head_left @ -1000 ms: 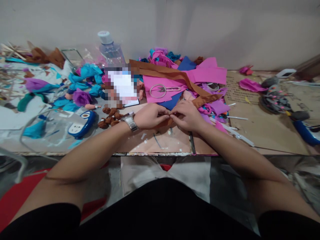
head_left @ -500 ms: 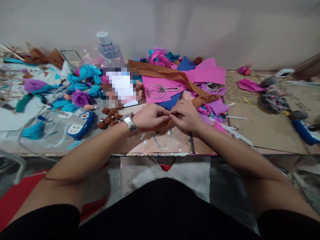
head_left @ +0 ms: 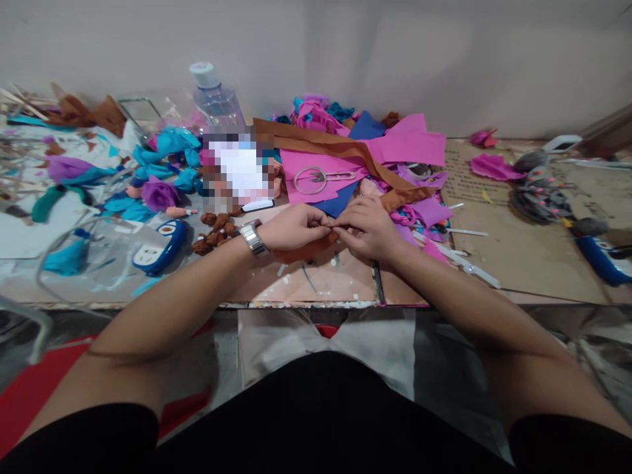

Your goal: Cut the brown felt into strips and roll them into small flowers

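My left hand (head_left: 295, 230), with a metal watch on its wrist, and my right hand (head_left: 368, 227) meet fingertip to fingertip at the middle of the table. Both pinch a strip of brown crepe paper (head_left: 316, 245) that bunches under my left palm and runs off to the upper right. The fingers of both hands are closed on the strip. Just behind my hands lie pink paper sheets (head_left: 316, 170) with a pair of metal scissors (head_left: 320, 178) on them. A few rolled brown paper buds (head_left: 214, 234) sit left of my left wrist.
A water bottle (head_left: 214, 95) stands at the back. Teal and purple paper flowers (head_left: 160, 191) crowd the left, beside a blue device (head_left: 158, 247) and a clear plastic bag. White sticks (head_left: 467, 260) lie to the right. A dark cord bundle (head_left: 543, 197) rests on cardboard far right.
My hands stay together on the brown strip; the fingers shift slightly and the strip under my left palm has gathered a little more.
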Motion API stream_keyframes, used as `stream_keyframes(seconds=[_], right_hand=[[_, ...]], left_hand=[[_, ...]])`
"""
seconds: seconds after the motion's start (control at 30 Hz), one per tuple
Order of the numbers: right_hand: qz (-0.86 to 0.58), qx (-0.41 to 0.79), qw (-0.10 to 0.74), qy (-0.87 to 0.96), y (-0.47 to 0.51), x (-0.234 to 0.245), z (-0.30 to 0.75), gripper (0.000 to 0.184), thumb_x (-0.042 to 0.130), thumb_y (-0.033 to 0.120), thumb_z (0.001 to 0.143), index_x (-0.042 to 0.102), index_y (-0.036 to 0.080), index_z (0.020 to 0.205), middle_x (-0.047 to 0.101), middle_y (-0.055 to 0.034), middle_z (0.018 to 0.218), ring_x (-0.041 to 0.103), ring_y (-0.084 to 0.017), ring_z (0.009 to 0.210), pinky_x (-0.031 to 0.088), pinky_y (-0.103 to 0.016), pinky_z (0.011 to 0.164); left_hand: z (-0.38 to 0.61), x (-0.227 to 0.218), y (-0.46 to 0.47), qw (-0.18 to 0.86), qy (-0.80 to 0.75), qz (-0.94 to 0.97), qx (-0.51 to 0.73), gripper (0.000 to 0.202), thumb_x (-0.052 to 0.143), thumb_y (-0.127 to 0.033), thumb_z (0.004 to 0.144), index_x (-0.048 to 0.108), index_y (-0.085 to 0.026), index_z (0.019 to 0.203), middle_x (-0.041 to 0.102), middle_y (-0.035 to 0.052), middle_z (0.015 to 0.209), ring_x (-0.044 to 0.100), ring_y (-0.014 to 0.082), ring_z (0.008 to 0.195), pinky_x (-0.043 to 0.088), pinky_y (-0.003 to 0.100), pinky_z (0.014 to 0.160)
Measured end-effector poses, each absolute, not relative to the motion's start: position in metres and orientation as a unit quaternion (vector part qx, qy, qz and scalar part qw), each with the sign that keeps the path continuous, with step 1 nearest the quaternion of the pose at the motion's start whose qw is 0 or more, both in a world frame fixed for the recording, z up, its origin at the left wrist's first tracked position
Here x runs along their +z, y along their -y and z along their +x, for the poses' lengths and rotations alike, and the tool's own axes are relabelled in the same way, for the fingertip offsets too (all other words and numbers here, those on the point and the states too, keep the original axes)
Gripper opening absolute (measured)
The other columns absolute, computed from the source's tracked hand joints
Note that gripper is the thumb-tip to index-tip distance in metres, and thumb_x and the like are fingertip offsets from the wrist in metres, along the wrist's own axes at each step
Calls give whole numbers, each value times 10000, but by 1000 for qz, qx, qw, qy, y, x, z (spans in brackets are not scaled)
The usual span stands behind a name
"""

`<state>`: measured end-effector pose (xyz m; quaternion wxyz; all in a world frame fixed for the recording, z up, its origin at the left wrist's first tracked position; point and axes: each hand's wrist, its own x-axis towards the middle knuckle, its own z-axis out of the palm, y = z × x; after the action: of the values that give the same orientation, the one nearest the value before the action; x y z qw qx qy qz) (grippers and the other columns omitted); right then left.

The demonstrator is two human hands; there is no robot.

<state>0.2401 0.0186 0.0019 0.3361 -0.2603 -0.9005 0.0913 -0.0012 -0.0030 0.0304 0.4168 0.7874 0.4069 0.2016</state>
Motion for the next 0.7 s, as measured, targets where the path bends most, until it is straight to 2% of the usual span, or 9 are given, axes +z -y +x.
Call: stream_keyframes(seconds=[0.23, 0.47, 0.7], right_hand=[[-246, 80, 350, 900, -19, 1, 240, 140, 675, 328, 979, 798, 273, 1018, 810, -48, 941, 682, -259, 977, 406, -505, 1009], [-240, 80, 356, 899, -21, -2, 240, 141, 683, 319, 979, 805, 263, 1020, 814, -44, 927, 686, -254, 956, 414, -504, 991], [-225, 74, 370, 898, -20, -2, 240, 143, 688, 293, 975, 809, 271, 1049, 806, -36, 893, 676, -253, 942, 423, -496, 966]], left_hand=[[-1, 34, 3, 479, -398, 756, 201, 228, 630, -357, 878, 742, -166, 932, 800, 23, 903, 723, 180, 810, 546, 266, 752], [-2, 35, 3, 450, -389, 780, 195, 275, 640, -382, 883, 764, -147, 957, 765, 15, 871, 669, 154, 779, 506, 247, 755], [-4, 35, 2, 435, -396, 792, 167, 260, 629, -387, 906, 750, -158, 884, 767, 33, 877, 682, 172, 810, 507, 257, 773]])
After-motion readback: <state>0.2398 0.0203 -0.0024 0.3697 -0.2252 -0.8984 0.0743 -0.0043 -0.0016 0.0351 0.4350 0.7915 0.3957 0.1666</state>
